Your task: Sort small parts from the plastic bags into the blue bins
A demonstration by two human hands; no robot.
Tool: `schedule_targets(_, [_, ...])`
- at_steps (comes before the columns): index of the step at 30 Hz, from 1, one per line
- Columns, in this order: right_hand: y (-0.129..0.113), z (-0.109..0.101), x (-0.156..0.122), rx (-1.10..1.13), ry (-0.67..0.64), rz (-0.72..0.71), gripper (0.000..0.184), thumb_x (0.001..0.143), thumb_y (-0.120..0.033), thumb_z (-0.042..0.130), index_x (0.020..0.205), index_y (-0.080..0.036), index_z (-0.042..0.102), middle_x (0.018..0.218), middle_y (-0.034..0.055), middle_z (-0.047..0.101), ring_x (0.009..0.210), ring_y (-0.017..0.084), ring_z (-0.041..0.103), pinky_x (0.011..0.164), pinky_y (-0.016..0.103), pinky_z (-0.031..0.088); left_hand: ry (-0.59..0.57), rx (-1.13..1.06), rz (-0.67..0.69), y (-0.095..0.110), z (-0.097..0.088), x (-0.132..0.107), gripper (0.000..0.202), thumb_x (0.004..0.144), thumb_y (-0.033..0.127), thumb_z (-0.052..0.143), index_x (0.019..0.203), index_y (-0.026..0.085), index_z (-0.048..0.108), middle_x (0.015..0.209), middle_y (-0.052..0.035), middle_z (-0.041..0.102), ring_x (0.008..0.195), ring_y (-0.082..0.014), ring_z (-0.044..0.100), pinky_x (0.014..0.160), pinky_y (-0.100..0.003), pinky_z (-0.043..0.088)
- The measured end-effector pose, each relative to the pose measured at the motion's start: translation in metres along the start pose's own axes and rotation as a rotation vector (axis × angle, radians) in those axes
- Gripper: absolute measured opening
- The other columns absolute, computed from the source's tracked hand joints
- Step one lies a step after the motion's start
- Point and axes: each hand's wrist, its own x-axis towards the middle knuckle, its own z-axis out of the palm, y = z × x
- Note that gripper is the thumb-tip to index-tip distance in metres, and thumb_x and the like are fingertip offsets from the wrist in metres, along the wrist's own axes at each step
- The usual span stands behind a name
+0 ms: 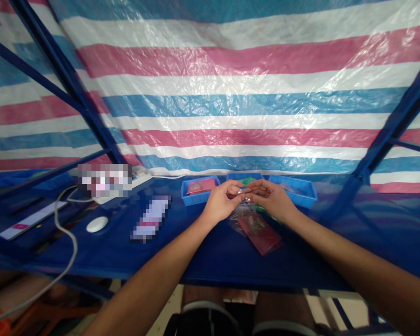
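Note:
My left hand (224, 201) and my right hand (272, 199) meet above the blue table, fingertips close together and bent in a pinch. Between them glints a small, shiny, clear-looking piece (244, 192), mostly covered by the fingers, so its kind cannot be made out. Just below lies a red flat packet (261, 232) with a clear front. Beside it, clear plastic bags (235, 217) with small brownish pieces are partly under the hands. Green items show in the middle blue bin (245, 176) behind my fingers.
A left blue bin (192, 199) holds red packets; a right blue bin (306, 198) holds clear ones. Further left are a white mouse (97, 224), a blurred-out phone-like object (151, 219), a power strip (142, 178) and a white cable (65, 228). Blue frame posts flank the table; striped sheeting hangs behind.

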Motion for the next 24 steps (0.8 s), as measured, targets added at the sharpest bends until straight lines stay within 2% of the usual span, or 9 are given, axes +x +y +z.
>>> schedule_targets(10, [0.0027, 0.0003, 0.0007, 0.007, 0.037, 0.021, 0.033, 0.080, -0.037, 0.087, 0.104, -0.021, 0.072, 0.092, 0.0038, 0.079, 0.079, 0.018, 0.074, 0.080, 0.034, 0.062, -0.068, -0.207, -0.058, 0.0002, 0.0028, 0.0029, 0.043, 0.084, 0.033, 0.087, 0.120, 0.017, 0.070, 0.094, -0.0061, 0.080, 0.084, -0.0181, 0.076, 0.079, -0.028, 0.057])
schedule_targets(19, [0.0007, 0.0005, 0.0030, 0.138, 0.047, 0.064, 0.042, 0.075, -0.038, 0.092, 0.108, -0.022, 0.071, 0.097, 0.0033, 0.078, 0.084, 0.020, 0.077, 0.085, 0.040, 0.067, -0.037, -0.345, -0.121, -0.0032, -0.0012, 0.0094, 0.053, 0.077, 0.043, 0.094, 0.115, 0.018, 0.067, 0.089, -0.0041, 0.080, 0.079, -0.0167, 0.075, 0.078, -0.028, 0.056])
schedule_targets(24, [0.0013, -0.0003, 0.0011, 0.086, 0.086, 0.084, 0.042, 0.078, -0.036, 0.089, 0.112, -0.023, 0.070, 0.111, 0.0047, 0.077, 0.077, 0.018, 0.078, 0.078, 0.036, 0.067, -0.048, -0.354, -0.104, -0.0040, -0.0003, 0.0087, 0.051, 0.079, 0.040, 0.092, 0.116, 0.017, 0.066, 0.092, -0.0047, 0.079, 0.081, -0.0162, 0.074, 0.080, -0.028, 0.055])
